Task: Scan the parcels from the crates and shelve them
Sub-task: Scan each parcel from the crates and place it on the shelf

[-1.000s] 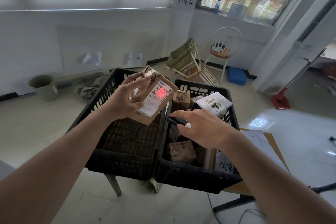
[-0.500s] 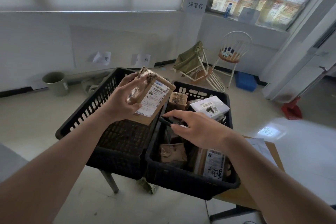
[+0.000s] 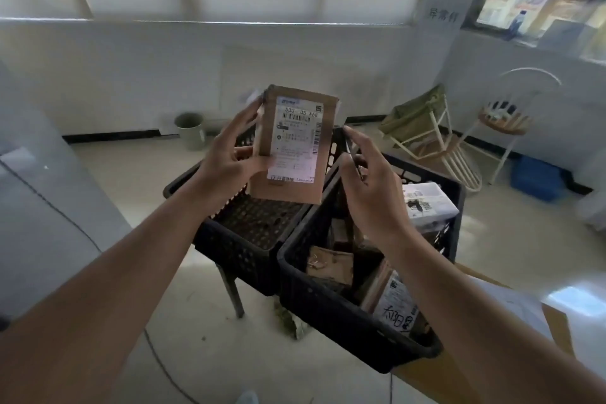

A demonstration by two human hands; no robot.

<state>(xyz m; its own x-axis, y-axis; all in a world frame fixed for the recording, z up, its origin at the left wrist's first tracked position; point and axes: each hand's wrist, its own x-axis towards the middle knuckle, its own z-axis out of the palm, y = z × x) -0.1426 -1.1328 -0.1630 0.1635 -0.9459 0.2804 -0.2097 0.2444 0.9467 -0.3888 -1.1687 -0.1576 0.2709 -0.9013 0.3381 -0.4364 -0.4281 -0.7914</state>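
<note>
Above the crates [image 3: 262, 249], the left hand [image 3: 226, 164] holds a brown parcel [image 3: 295, 144] upright, label showing. The right hand [image 3: 370, 193] pinches a thin dark scanner [image 3: 353, 154].

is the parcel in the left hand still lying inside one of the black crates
No, the left hand holds the brown parcel upright in the air above the left crate.

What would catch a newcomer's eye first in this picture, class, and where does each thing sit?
First, the brown parcel held upright at the centre by the left hand, its white label facing the camera. Beside it the right hand grips a thin dark scanner. Below stand two black crates: the left crate shows no parcels, while the right crate holds several.
</note>
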